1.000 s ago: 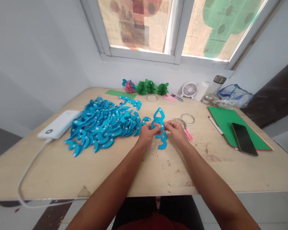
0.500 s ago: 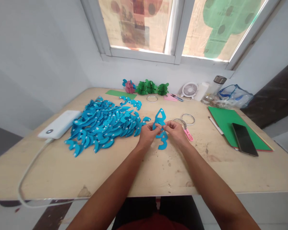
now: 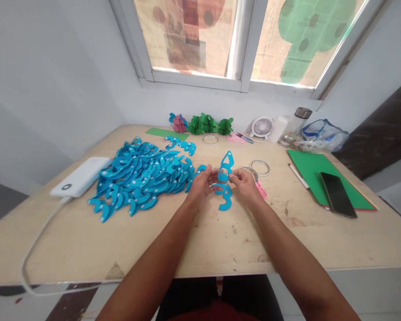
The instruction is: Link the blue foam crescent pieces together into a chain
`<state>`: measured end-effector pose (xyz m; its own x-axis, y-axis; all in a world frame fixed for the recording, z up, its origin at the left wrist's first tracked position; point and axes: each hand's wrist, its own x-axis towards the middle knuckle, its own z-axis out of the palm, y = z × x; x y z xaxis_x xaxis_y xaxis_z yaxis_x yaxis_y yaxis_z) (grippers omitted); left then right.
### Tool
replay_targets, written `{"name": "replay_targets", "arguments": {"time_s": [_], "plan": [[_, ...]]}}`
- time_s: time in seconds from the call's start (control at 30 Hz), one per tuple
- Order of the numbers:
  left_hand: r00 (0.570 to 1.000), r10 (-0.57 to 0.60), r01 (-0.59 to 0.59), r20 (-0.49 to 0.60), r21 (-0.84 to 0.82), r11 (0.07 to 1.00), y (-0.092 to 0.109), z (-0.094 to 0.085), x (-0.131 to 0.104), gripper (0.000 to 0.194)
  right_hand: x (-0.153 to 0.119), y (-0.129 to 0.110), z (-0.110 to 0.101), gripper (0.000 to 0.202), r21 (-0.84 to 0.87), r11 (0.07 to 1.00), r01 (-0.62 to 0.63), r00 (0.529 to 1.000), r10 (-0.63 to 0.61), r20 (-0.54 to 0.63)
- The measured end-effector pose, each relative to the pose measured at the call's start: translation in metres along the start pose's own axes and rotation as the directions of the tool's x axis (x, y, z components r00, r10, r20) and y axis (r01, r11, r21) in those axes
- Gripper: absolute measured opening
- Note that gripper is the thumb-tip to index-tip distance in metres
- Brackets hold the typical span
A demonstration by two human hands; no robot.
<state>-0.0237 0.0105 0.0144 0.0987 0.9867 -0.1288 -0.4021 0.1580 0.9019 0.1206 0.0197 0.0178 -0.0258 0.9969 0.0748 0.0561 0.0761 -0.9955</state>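
- Over the desk (image 3: 240,240), centre: blue cutout strip (image 3: 223,176), between both hands.
- Right hand (image 3: 243,182): fingers pinching its edge. Left hand (image 3: 203,187): fingers parted beside it, contact unclear.
- Likely joining cutouts; next probably calls for aligning edges, then pressing.

Looked from head height above the near edge of the table (image 3: 227,240), forward and down. Faced the window (image 3: 247,44) behind it, cutting off the upper part. Took in, from rather near and widely, the left hand (image 3: 199,189) and the right hand (image 3: 244,183) close to the middle, with the lap (image 3: 187,294) at the bottom.
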Motion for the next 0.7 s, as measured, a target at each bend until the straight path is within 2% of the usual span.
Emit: {"name": "replay_targets", "arguments": {"time_s": [0.2, 0.4, 0.53, 0.7], "plan": [[0.997, 0.051, -0.042, -0.060, 0.140, 0.989, -0.007, 0.004, 0.001, 0.036, -0.002, 0.003, 0.004, 0.020, 0.017, 0.999, -0.034, 0.999, 0.034, 0.034], [0.989, 0.073, -0.053, -0.131, 0.150, 0.987, -0.008, 0.007, -0.001, 0.031, -0.005, 0.003, 0.006, 0.018, 0.086, 0.995, -0.044, 0.996, 0.037, 0.081], [0.978, 0.103, -0.067, -0.184, 0.192, 0.979, 0.000, 0.011, -0.006, 0.029, -0.004, 0.002, 0.006, 0.025, 0.089, 0.995, -0.051, 0.997, 0.045, 0.064], [0.975, 0.153, -0.095, -0.163, 0.318, 0.943, 0.007, 0.014, -0.009, 0.025, -0.002, -0.002, 0.006, 0.040, 0.167, 0.981, -0.099, 0.994, 0.104, -0.018]]}}
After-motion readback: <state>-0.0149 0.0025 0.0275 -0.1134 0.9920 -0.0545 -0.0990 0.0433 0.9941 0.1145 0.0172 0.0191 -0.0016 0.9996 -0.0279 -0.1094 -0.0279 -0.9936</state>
